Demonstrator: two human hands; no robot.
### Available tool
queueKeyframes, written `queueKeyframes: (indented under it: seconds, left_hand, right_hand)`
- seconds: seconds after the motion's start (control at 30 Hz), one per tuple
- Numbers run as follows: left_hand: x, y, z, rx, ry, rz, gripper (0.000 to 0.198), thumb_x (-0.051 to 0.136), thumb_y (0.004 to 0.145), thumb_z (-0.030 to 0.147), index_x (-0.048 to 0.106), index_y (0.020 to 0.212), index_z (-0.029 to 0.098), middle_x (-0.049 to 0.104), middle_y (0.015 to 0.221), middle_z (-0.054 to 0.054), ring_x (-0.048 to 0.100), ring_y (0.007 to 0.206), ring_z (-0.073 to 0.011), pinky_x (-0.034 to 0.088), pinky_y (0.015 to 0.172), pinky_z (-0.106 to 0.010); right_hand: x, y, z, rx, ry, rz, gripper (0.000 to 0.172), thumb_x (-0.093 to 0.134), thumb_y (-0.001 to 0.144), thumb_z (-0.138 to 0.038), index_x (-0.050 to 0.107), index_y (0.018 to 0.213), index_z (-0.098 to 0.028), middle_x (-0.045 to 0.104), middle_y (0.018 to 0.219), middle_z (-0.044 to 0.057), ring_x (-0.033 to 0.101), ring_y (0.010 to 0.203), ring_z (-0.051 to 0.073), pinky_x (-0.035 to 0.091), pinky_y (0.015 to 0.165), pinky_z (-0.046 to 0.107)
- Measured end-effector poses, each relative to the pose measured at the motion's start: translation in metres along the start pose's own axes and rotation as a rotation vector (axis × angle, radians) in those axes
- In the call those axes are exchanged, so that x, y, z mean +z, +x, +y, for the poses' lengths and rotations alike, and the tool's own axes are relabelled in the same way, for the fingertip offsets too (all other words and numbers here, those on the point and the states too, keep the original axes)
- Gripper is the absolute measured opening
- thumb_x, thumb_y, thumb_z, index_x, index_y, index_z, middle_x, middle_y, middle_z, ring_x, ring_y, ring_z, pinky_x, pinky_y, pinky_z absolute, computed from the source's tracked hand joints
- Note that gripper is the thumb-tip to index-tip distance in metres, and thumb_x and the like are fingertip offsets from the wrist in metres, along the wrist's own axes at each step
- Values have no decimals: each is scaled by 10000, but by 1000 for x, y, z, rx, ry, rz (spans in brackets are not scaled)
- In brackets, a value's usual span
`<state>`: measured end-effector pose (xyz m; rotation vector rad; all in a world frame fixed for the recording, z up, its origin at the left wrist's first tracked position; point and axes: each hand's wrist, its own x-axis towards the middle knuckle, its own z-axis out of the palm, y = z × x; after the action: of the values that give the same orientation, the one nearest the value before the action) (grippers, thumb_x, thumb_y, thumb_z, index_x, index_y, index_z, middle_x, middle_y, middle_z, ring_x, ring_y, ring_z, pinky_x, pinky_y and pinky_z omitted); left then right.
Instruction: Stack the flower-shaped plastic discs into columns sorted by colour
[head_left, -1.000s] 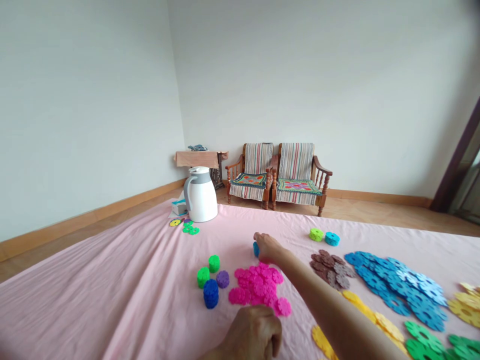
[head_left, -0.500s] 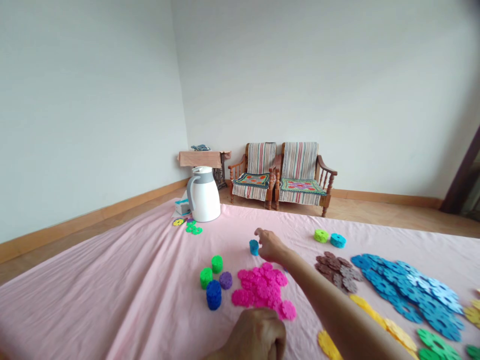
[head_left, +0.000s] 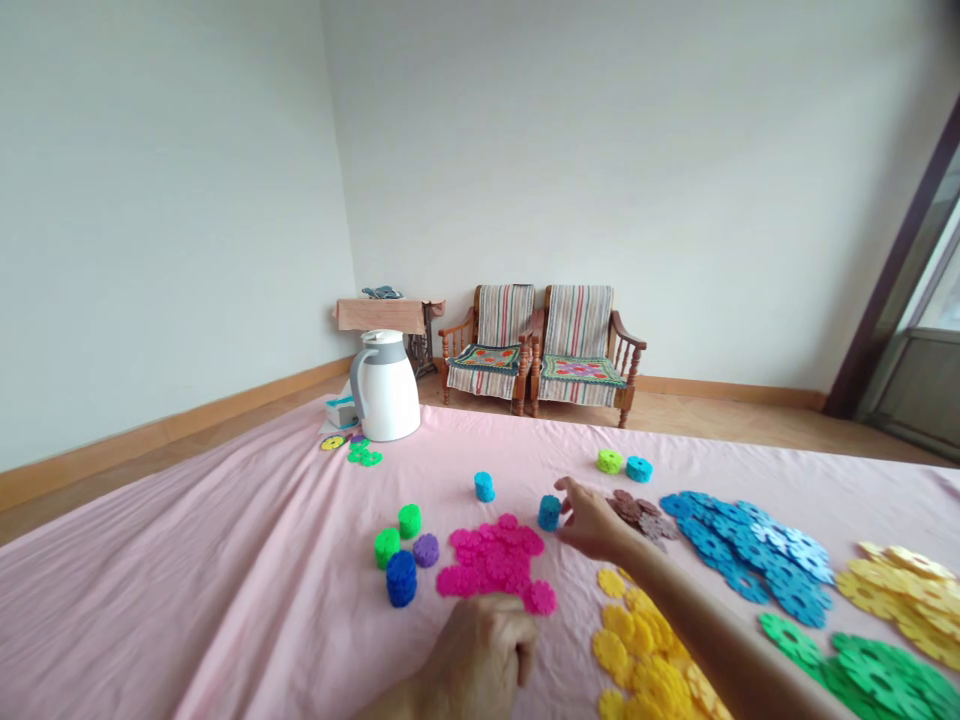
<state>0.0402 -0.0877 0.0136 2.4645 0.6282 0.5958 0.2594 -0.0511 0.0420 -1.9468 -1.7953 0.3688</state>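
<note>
My right hand [head_left: 592,521] reaches over the cloth with thumb and index finger apart, at the right side of a short blue stack of notched plastic discs [head_left: 549,513]. Whether the fingertips touch it cannot be told. Another light-blue disc stack [head_left: 484,487] stands farther off to the left. My left hand [head_left: 486,645] is curled closed close to me, just in front of the pink disc pile [head_left: 495,560]; its palm side is hidden. Left of that pile are two green stacks [head_left: 387,548], a dark blue stack [head_left: 401,580] and a purple one [head_left: 426,550].
Brown [head_left: 637,512], blue [head_left: 757,555], yellow [head_left: 652,650] and green discs [head_left: 885,670] lie in piles on the right of the pink cloth [head_left: 247,600]. Lime [head_left: 609,461] and blue stacks [head_left: 639,469] stand behind. A white jug [head_left: 390,395] is at the far left edge.
My right hand has moved right and nearer, from the farther light-blue stack to the second blue stack, which my forearm mostly hid before. The left hand stays curled. The view has turned right.
</note>
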Motion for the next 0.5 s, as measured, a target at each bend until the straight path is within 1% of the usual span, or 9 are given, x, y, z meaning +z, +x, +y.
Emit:
queueKeyframes:
  seconds: [0.1,0.27,0.43,0.5]
  left_hand:
    - [0,-1,-1,9,28,-6,188,402,588,-17,436,524,156,539,581,12,506,566,-103,285,525,-204]
    - [0,0,-1,7,59,-20,198,404,601,-23,430,526,158,539,592,9,515,580,-110,293,532,-204]
    - [-1,-1,3,10,51,-8,196,396,586,-28,425,520,154,540,583,9,512,572,-102,295,534,-196]
    - [-1,-1,3,11,45,2,192,393,579,-26,423,516,153,537,573,10,507,564,-97,291,529,-194]
  right_hand:
    - [12,2,0,14,22,54,514,547,643,-23,484,1152,-70,668,928,112,612,734,134,419,633,200]
    - [25,10,5,13,24,119,482,549,633,-54,510,1112,-90,659,826,71,597,726,150,408,664,223]
    - [33,20,4,33,10,133,443,560,671,-49,517,1108,-109,642,773,41,576,690,136,401,640,225]
    - [36,24,1,49,3,124,397,586,724,-73,522,1113,-117,643,815,43,584,707,132,430,658,237]
